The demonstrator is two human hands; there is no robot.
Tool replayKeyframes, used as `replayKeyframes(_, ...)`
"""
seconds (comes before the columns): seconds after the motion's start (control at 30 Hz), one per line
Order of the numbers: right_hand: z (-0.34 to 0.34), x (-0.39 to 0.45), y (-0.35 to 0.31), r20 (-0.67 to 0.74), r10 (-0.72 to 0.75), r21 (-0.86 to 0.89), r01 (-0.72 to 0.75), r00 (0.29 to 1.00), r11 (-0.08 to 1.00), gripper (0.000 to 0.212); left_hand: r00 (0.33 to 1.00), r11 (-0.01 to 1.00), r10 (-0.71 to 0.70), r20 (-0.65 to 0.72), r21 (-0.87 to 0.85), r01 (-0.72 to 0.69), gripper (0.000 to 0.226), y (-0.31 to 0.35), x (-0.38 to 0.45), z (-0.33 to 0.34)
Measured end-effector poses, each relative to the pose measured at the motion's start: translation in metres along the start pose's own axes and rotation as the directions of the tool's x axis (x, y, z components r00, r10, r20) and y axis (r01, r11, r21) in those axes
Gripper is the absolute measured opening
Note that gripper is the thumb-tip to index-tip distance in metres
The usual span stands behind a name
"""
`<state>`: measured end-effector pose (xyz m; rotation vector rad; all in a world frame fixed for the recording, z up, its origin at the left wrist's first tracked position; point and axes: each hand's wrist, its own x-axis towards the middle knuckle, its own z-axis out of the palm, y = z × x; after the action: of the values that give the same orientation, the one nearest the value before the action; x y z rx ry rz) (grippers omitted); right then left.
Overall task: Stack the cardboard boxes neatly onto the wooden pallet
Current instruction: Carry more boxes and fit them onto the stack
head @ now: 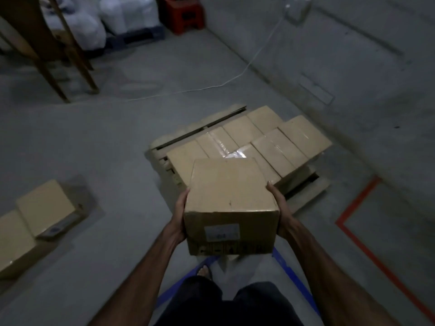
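I hold a brown cardboard box [230, 198] with a white label on its near face, in front of my waist. My left hand [180, 215] presses its left side and my right hand [280, 208] presses its right side. Just beyond it lies the wooden pallet [211, 118] on the concrete floor, carrying several taped cardboard boxes [270, 142] laid flat in a layer. The carried box hides the pallet's near left part. Two more cardboard boxes [44, 205] stand on the floor at the left edge.
A wooden frame [58, 55] stands at the back left, with white sacks [113, 17] and a red crate [186, 15] behind it. A white cable [235, 77] runs across the floor. Red tape [353, 208] and blue tape [294, 276] mark the floor; a concrete wall rises on the right.
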<state>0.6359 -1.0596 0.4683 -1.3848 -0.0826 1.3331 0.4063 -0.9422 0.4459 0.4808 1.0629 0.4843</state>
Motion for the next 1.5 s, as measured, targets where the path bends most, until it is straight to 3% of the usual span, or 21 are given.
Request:
replayKeyframes(0.07,0.004,0.016,-0.004,0.026,0.006,-0.057,-0.005,1.0,0.998,0.075,1.0,0.998,-0.005,-0.012,-0.055,0.004,0.056,0.002,0.005,-0.003)
replayKeyframes(0.2,0.015,0.04,-0.019,0.079,0.074,-0.156,-0.061,0.994,0.986,0.043,0.994,0.994,0.026,-0.103,-0.105,-0.037,0.052,0.001,0.007,-0.008)
replayKeyframes(0.33,0.023,0.072,-0.026,0.143,0.114,-0.245,-0.077,0.983,0.967,0.043,0.979,0.983,0.047,-0.198,-0.163,-0.08,0.047,-0.009,0.012,-0.011)
replayKeyframes(0.47,0.028,0.105,-0.03,0.208,0.192,-0.305,-0.122,0.959,0.944,0.024,0.946,0.97,0.042,-0.32,-0.212,-0.115,0.049,-0.03,0.027,-0.022)
replayKeyframes(0.6,0.017,0.14,-0.021,0.232,0.29,-0.428,-0.17,0.928,0.888,0.032,0.926,0.955,0.017,-0.378,-0.269,-0.128,0.045,-0.058,0.048,-0.025)
replayKeyframes(0.8,-0.016,0.219,0.016,0.248,0.318,-0.543,-0.14,0.915,0.828,0.056,0.899,0.942,0.002,-0.438,-0.301,-0.149,0.04,-0.088,0.102,-0.025)
replayKeyframes(0.93,-0.031,0.252,0.03,0.247,0.394,-0.566,-0.199,0.885,0.8,0.041,0.891,0.941,0.003,-0.454,-0.3,-0.156,0.038,-0.109,0.136,-0.034)
replayKeyframes(1.13,-0.042,0.306,0.075,0.221,0.307,-0.567,-0.134,0.926,0.813,0.023,0.886,0.962,0.037,-0.463,-0.223,-0.157,0.038,-0.136,0.194,-0.053)
replayKeyframes(1.43,-0.054,0.373,0.122,0.272,0.117,-0.534,0.049,0.955,0.844,0.023,0.835,0.97,0.194,-0.514,-0.028,-0.242,0.028,-0.174,0.3,-0.094)
replayKeyframes(1.5,-0.059,0.393,0.137,0.311,0.118,-0.534,0.07,0.943,0.843,0.028,0.816,0.962,0.243,-0.525,0.02,-0.273,0.015,-0.181,0.321,-0.099)
